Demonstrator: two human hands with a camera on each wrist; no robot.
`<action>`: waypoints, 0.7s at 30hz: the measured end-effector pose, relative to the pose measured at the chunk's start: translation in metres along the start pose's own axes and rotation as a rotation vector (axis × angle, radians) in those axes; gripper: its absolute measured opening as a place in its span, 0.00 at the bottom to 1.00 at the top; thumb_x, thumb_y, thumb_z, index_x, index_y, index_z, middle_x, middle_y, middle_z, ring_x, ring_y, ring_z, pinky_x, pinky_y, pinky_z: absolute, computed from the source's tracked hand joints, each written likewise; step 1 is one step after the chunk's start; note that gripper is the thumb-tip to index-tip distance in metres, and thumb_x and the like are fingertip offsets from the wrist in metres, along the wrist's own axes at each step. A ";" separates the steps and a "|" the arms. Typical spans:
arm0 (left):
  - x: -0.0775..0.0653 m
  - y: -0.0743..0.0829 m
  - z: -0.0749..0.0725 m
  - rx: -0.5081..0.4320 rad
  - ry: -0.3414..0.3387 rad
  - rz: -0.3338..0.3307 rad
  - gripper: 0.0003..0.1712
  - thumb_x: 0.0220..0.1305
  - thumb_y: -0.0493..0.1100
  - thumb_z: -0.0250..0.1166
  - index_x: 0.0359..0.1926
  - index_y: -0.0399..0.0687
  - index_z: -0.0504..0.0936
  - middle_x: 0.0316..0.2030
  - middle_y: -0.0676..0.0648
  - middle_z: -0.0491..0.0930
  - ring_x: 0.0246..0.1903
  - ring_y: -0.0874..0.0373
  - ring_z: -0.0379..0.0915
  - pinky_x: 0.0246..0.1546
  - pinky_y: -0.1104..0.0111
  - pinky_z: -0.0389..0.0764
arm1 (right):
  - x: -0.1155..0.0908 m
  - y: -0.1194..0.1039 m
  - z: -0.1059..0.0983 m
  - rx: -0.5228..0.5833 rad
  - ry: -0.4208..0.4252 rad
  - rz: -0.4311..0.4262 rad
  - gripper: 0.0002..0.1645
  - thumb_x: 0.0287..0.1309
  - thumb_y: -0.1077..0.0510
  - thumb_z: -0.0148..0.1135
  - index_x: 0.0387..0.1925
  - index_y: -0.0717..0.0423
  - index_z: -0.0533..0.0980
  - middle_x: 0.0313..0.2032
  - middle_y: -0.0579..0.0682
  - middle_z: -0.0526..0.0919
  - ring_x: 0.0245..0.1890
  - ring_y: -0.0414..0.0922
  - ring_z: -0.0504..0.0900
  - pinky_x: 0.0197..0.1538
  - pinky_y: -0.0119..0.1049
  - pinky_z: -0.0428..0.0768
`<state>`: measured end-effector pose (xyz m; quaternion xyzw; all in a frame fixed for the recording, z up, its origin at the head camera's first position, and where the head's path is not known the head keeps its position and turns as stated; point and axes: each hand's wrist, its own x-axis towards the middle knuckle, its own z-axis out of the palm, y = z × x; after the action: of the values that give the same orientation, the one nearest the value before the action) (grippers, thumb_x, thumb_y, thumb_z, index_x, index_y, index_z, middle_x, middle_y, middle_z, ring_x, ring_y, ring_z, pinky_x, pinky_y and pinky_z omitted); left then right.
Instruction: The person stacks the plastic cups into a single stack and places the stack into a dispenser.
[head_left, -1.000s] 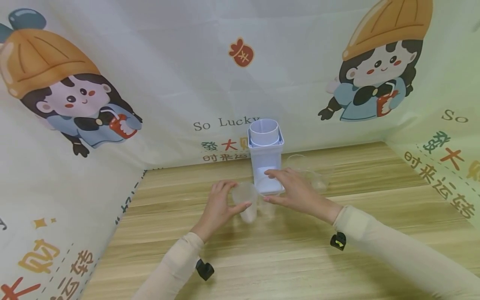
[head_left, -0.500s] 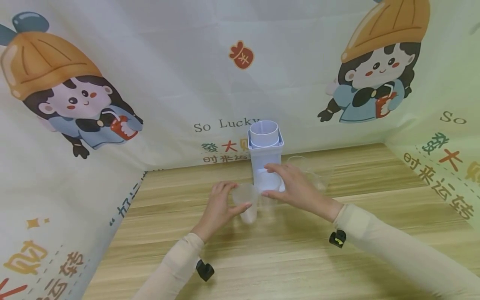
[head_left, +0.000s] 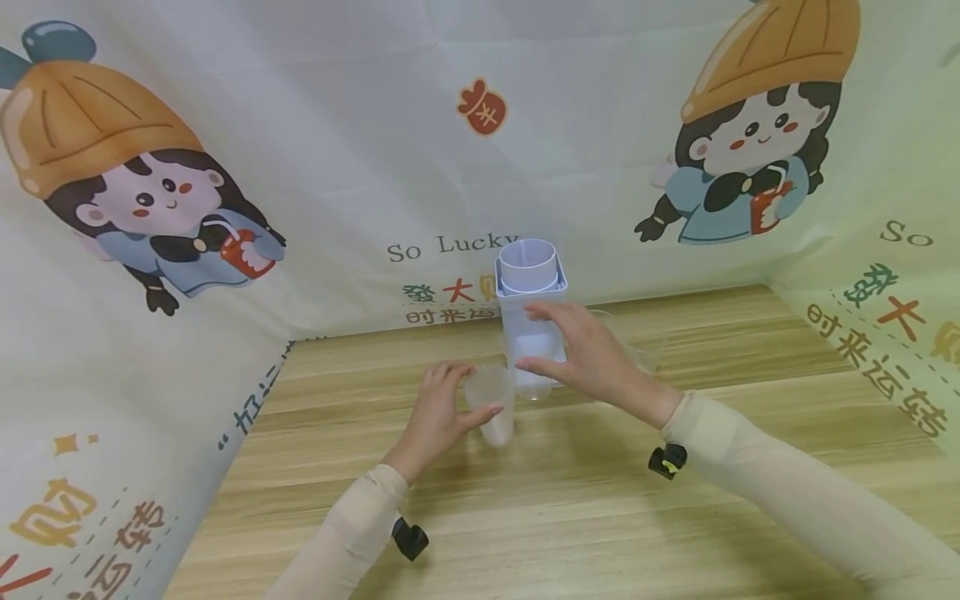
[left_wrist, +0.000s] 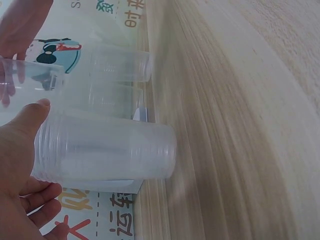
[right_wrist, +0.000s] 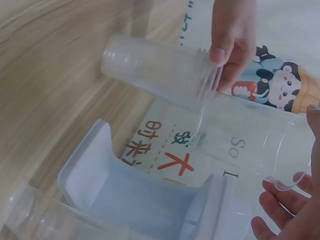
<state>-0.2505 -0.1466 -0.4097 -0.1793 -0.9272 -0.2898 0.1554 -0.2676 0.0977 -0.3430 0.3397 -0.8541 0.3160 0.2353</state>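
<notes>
Clear plastic cup (right_wrist: 240, 132) held near its rim in the right hand (head_left: 592, 354), in front of a white container (head_left: 514, 321) | left hand (head_left: 441, 408) grips a stack of cups (left_wrist: 110, 150) beside that cup | other clear cups (left_wrist: 122, 64) on the wooden desk (head_left: 570, 525) | printed sheet (head_left: 375, 150) behind

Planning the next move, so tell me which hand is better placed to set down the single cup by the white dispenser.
Right, most likely. The right hand holds that single cup, raised in front of the white dispenser; the left hand is occupied with the stacked cups.
</notes>
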 end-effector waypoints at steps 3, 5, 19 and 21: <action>0.000 0.000 0.000 0.008 0.003 0.005 0.41 0.52 0.57 0.76 0.59 0.36 0.76 0.59 0.38 0.74 0.62 0.42 0.65 0.64 0.49 0.73 | 0.004 -0.003 -0.003 0.027 0.013 -0.007 0.44 0.50 0.45 0.76 0.65 0.56 0.69 0.57 0.57 0.81 0.60 0.54 0.77 0.61 0.52 0.78; 0.000 0.000 -0.001 0.010 0.004 0.004 0.40 0.51 0.57 0.76 0.59 0.36 0.76 0.59 0.38 0.74 0.62 0.42 0.65 0.64 0.49 0.73 | 0.007 -0.005 -0.003 0.039 0.021 -0.011 0.43 0.50 0.46 0.76 0.64 0.56 0.69 0.57 0.56 0.81 0.60 0.54 0.76 0.61 0.51 0.78; 0.000 -0.002 -0.002 -0.032 0.001 -0.007 0.40 0.51 0.55 0.77 0.58 0.36 0.76 0.59 0.36 0.74 0.63 0.41 0.65 0.66 0.48 0.71 | 0.019 -0.016 0.007 0.092 0.016 -0.029 0.43 0.52 0.47 0.74 0.66 0.57 0.68 0.59 0.57 0.80 0.61 0.53 0.76 0.62 0.52 0.77; 0.000 -0.002 -0.002 -0.030 0.003 -0.008 0.40 0.51 0.55 0.77 0.58 0.36 0.76 0.59 0.37 0.74 0.62 0.41 0.65 0.66 0.48 0.71 | 0.020 -0.017 0.009 0.100 0.007 -0.031 0.43 0.53 0.47 0.73 0.66 0.58 0.67 0.60 0.57 0.79 0.62 0.53 0.76 0.64 0.52 0.76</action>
<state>-0.2505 -0.1491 -0.4094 -0.1775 -0.9233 -0.3044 0.1529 -0.2700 0.0731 -0.3299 0.3631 -0.8310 0.3559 0.2258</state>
